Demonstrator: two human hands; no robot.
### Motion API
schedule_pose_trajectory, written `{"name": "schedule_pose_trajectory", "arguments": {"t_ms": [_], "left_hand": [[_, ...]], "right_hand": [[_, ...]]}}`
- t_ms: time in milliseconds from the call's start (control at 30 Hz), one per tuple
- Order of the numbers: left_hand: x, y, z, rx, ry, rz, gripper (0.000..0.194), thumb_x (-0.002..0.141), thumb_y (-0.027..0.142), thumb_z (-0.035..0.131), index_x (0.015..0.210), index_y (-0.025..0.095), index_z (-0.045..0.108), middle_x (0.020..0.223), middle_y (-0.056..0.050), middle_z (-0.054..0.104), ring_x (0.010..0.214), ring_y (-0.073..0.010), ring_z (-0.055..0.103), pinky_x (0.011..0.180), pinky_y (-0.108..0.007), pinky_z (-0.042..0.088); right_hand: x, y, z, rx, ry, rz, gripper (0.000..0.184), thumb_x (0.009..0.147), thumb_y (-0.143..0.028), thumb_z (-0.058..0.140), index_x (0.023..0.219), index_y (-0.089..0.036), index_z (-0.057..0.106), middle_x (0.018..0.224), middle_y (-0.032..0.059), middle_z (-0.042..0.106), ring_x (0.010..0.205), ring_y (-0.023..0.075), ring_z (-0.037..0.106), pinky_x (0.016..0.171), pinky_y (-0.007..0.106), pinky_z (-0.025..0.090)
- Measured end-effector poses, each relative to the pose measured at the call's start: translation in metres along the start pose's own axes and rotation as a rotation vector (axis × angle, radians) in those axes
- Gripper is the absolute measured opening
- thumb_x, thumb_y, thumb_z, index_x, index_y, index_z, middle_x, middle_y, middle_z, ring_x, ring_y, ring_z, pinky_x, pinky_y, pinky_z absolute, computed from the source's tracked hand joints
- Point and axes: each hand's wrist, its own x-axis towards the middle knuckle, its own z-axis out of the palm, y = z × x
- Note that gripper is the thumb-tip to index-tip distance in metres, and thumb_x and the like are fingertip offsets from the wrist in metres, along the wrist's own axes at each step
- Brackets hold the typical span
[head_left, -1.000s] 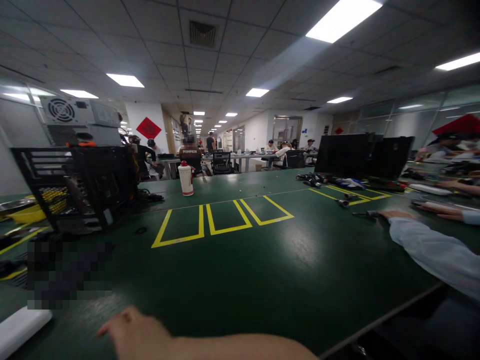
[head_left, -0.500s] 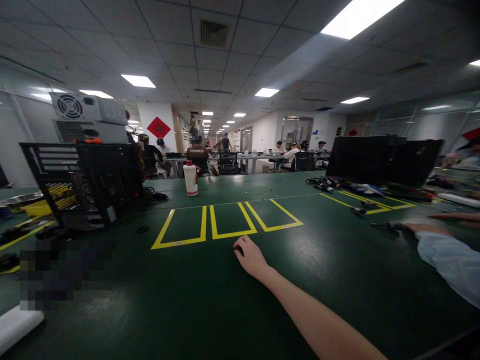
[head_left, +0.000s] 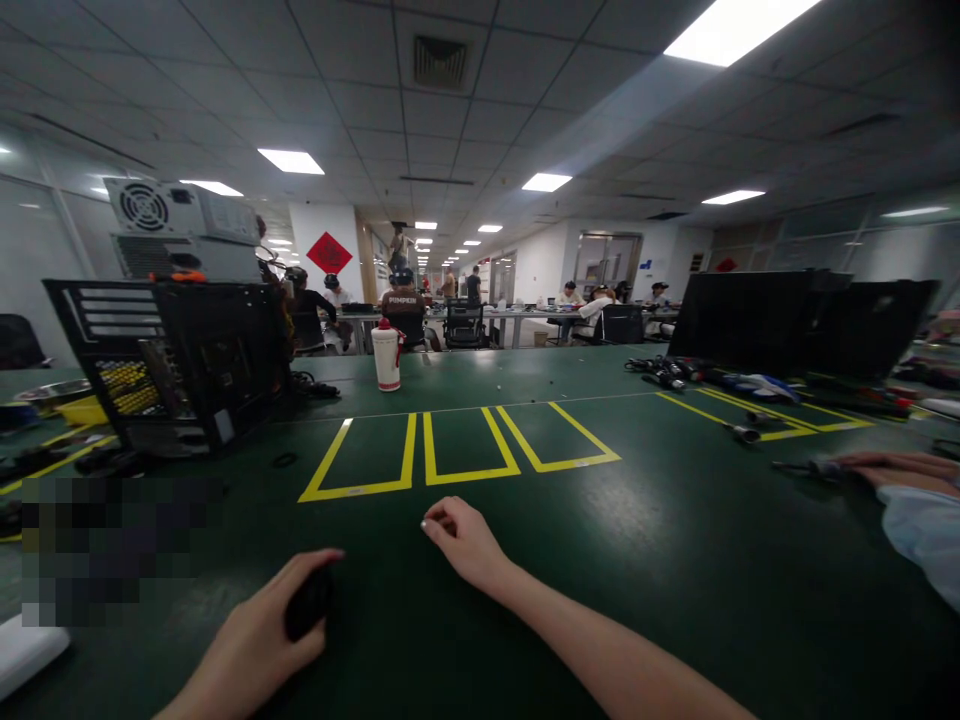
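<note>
Your left hand, at seven o'clock, has its grip curved around a small black thing. Your right hand, at six o'clock, is half curled near yellow tape; I can't tell if it holds anything.

free tabletop between hands; computer case as obstacle, far left

This looks like an open-plan office that doubles as an electronics workshop. A tiled ceiling with bright light panels, black office chairs and people seated along a far surface suggest the office. The green surface with 3 yellow tape outlines, an opened computer case and tangled cables suggest the workshop.
</note>
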Motion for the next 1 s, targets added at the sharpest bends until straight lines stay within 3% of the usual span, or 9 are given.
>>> {"name": "schedule_pose_trajectory", "arguments": {"t_ms": [67,167,300,433,600,833,1000], "left_hand": [[0.035,0.025,0.021,-0.065,-0.104,0.061,0.048,0.069,0.023,0.051,0.116,0.028,0.041,0.113,0.0,0.053,0.096,-0.0195,0.057,0.081,-0.032,0.045],[0.082,0.054,0.053,-0.091,-0.093,0.087,0.058,0.065,0.021,0.055,0.12,0.027,0.038,0.117,-0.001,0.052,0.098,-0.0199,0.055,0.083,-0.031,0.044],[0.113,0.065,0.078,-0.108,-0.051,0.115,0.063,0.065,0.022,0.057,0.123,0.025,0.033,0.12,-0.003,0.05,0.106,-0.0225,0.05,0.089,-0.036,0.039],[0.113,0.061,0.077,-0.239,-0.072,0.219,0.064,0.068,0.021,0.056,0.125,0.026,0.028,0.124,-0.004,0.044,0.108,-0.0218,0.048,0.09,-0.037,0.04],[0.103,0.055,0.067,-0.328,-0.119,0.389,0.065,0.073,0.018,0.054,0.128,0.028,0.021,0.132,-0.004,0.033,0.118,-0.0216,0.037,0.098,-0.04,0.034],[0.104,0.044,0.074,-0.139,-0.098,0.473,0.072,0.075,0.021,0.053,0.132,0.027,0.009,0.134,-0.008,0.028,0.113,-0.023,0.043,0.092,-0.043,0.039],[0.105,0.045,0.074,0.034,-0.039,0.518,0.069,0.072,0.024,0.056,0.129,0.023,0.017,0.127,-0.009,0.037,0.111,-0.0251,0.042,0.093,-0.044,0.035]], "right_hand": [[0.005,-0.005,0.01,0.161,-0.057,0.037,0.028,0.081,-0.038,0.044,0.098,-0.019,0.056,0.093,0.0037,0.059,0.082,0.0164,0.058,0.071,0.03,0.048],[0.015,-0.004,0.013,0.298,-0.022,0.104,0.03,0.079,-0.035,0.048,0.099,-0.016,0.057,0.094,0.0058,0.062,0.088,0.0185,0.058,0.078,0.031,0.046],[0.03,0.005,0.001,0.415,0.079,0.218,0.028,0.074,-0.027,0.054,0.097,-0.014,0.061,0.097,0.0077,0.063,0.096,0.0225,0.056,0.084,0.035,0.043],[0.035,0.01,-0.008,0.568,0.092,0.222,0.031,0.07,-0.018,0.057,0.1,-0.013,0.059,0.101,0.008,0.062,0.1,0.0219,0.055,0.087,0.035,0.042],[0.029,0.014,-0.005,0.675,0.028,0.099,0.035,0.066,-0.012,0.061,0.1,-0.016,0.057,0.103,0.0055,0.06,0.103,0.0201,0.053,0.091,0.036,0.04],[0.019,0.017,-0.001,0.601,0.014,0.0,0.041,0.068,-0.012,0.06,0.107,-0.021,0.052,0.111,0.004,0.056,0.107,0.0184,0.05,0.096,0.037,0.037],[0.02,0.021,-0.001,0.528,0.001,-0.038,0.034,0.069,-0.013,0.059,0.102,-0.021,0.054,0.104,0.0023,0.058,0.104,0.0185,0.052,0.095,0.038,0.038]]}}
